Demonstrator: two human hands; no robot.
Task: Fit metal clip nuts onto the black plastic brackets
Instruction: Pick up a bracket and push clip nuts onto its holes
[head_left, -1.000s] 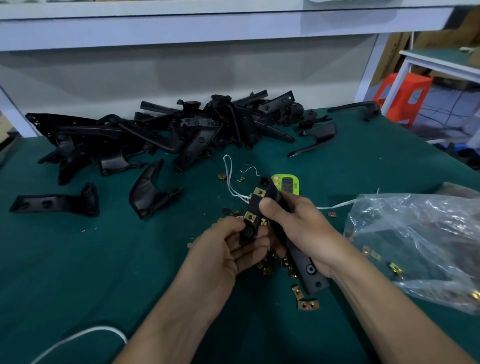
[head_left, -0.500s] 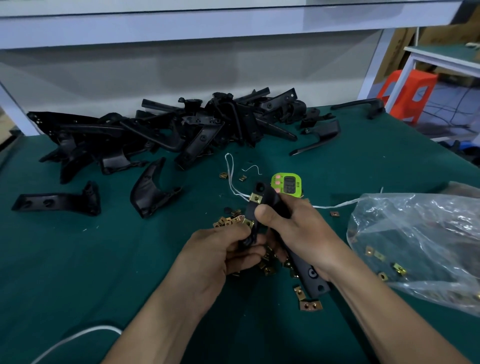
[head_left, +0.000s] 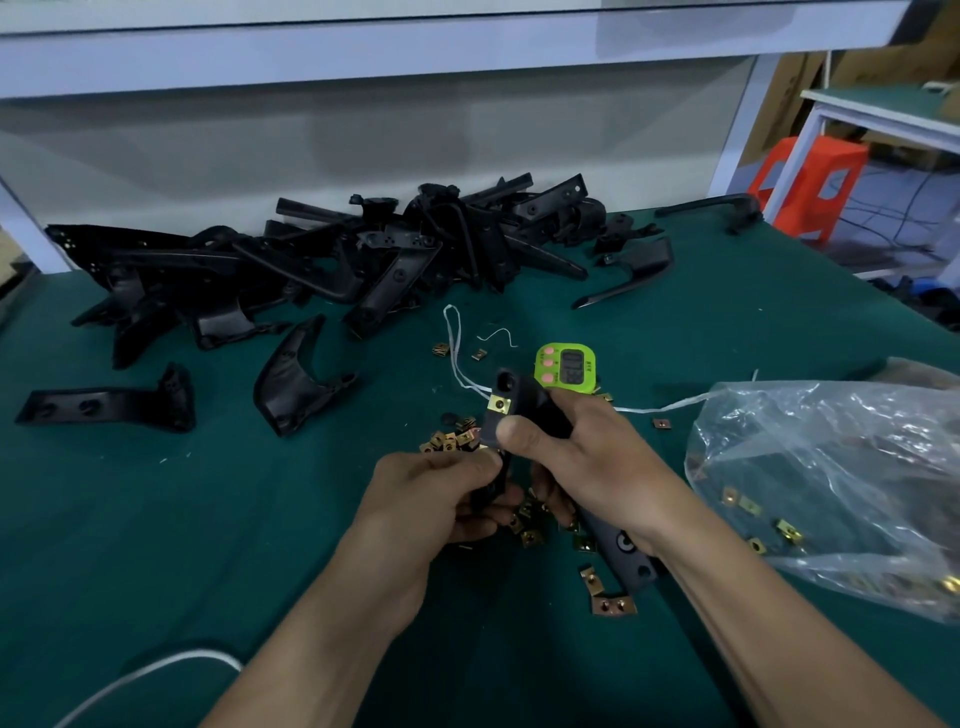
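Note:
Over the green table, both hands hold one black plastic bracket. My right hand grips its middle, thumb pressed on the front face. My left hand curls round the bracket's lower left part, thumb and fingers closed on it. A brass clip nut sits on the bracket's upper end. The bracket's long lower end sticks out below my right wrist. Loose clip nuts lie scattered under and around the hands, and more clip nuts lie near the bracket's lower end.
A pile of black brackets fills the back of the table, with single brackets at the left. A green timer lies behind the hands. A clear plastic bag with clip nuts lies at the right. White cord runs near the front left.
My left hand has closed round the bracket's lower part, covering the lower clip nut that showed a second ago. The right hand keeps its grip. The view has shifted slightly.

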